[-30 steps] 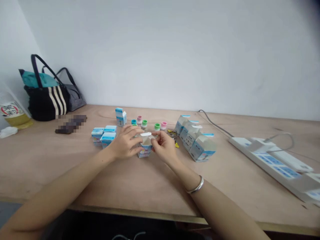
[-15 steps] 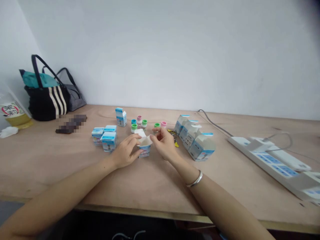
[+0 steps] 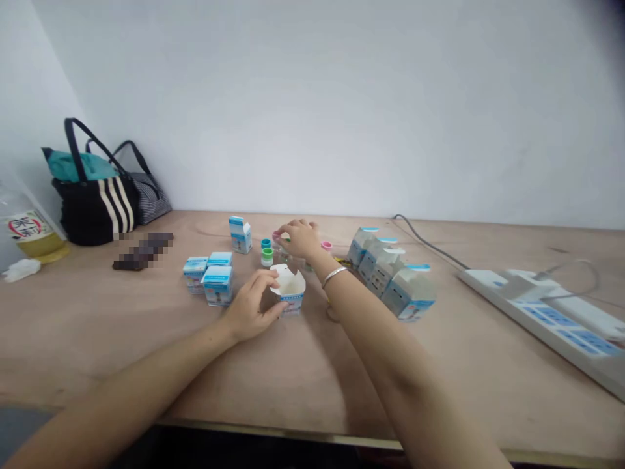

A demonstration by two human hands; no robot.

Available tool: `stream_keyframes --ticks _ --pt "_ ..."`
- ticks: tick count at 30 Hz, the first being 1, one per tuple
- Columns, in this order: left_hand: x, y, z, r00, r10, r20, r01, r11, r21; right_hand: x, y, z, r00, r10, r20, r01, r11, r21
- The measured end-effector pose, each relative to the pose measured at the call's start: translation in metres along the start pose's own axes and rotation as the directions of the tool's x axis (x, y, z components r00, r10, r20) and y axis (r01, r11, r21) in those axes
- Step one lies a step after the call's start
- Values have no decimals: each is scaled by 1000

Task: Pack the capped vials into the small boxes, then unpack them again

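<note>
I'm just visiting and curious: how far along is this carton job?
Looks done: four closed cartons left of the hands. In hand: the left hand touches an open carton; the right hand is at small bottles with coloured caps. Remaining: four open cartons in a row on the right.

Open carton (image 3: 289,284) between 3 boxes (image 3: 217,285) on its left and 4 cartons (image 3: 383,270) on its right

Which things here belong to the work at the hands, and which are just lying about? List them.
In the work:
left hand, at an open carton
right hand, over small capped bottles
closed cartons
row of opened cartons

Lying about:
striped tote bag
plastic drink bottle
power strip
</note>
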State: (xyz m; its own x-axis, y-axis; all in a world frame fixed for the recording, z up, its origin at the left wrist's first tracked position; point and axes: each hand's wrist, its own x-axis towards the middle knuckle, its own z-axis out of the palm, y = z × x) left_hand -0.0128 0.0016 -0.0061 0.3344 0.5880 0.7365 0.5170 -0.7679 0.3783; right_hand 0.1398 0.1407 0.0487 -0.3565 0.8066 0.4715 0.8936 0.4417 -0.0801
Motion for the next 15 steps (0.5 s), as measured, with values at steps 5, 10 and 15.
stream_keyframes --ticks 5,10,15 --pt "0 0 1 1000 -17 -8 17 1000 -22 4 -1 3 1000 19 -20 -19 1000 19" --pt "0 -2 0 1000 -14 0 14 1000 -21 -8 -1 -20 951 43 -305 40 964 262" --pt "-1 -6 -1 1000 -22 16 22 999 -27 -57 -3 -64 878 0 -478 302 776 554"
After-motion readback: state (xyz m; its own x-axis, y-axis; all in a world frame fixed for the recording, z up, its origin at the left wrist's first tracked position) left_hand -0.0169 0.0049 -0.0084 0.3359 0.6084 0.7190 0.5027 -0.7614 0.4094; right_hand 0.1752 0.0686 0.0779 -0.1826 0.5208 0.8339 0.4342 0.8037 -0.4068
